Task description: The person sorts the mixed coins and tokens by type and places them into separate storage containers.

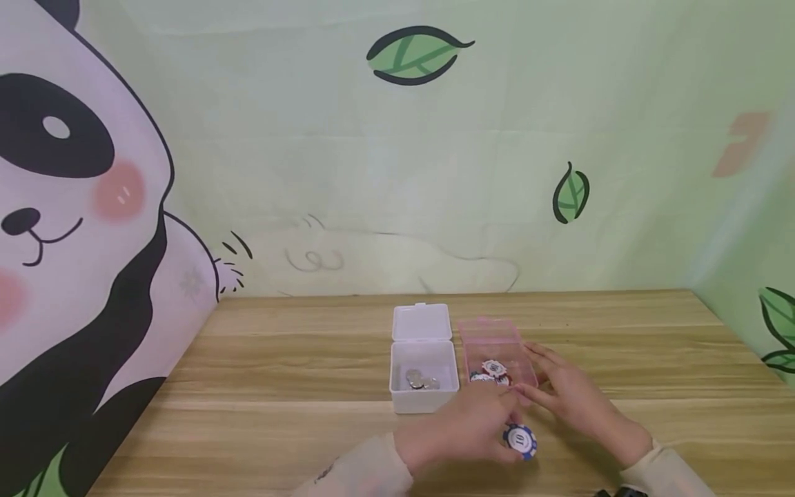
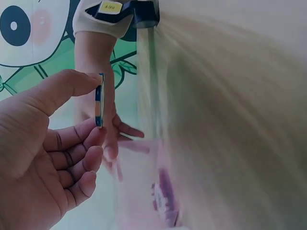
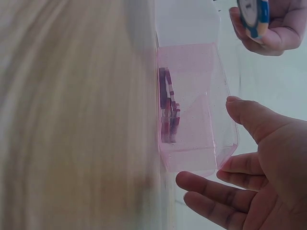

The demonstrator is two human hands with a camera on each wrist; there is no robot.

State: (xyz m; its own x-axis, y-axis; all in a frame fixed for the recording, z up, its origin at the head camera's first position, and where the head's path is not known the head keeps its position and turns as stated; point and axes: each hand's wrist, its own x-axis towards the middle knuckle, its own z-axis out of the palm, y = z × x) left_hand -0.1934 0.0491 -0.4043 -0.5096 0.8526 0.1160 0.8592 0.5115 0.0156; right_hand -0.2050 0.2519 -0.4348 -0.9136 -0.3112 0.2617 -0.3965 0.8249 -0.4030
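Note:
Between thumb and fingertips, my left hand [image 1: 462,424] pinches a blue poker chip [image 1: 520,441] with a white centre marked 10. The left wrist view catches this chip [image 2: 100,100] edge-on, in front of the other forearm. A pink see-through box [image 3: 192,110] stands with its lid raised, and several poker chips [image 1: 494,368] lie in it. My right hand [image 1: 577,400] is at the box's right side, its thumb at the near corner and its fingers loosely extended along the wall. In the head view my left hand covers part of the box's near side.
Left of the pink box is a white box [image 1: 415,402], its lid [image 1: 422,323] tipped back and several silver coins [image 1: 416,378] inside. Both boxes stand on a wood-grain table [image 1: 279,373]. A printed cloth backdrop [image 1: 323,159] rises behind the table.

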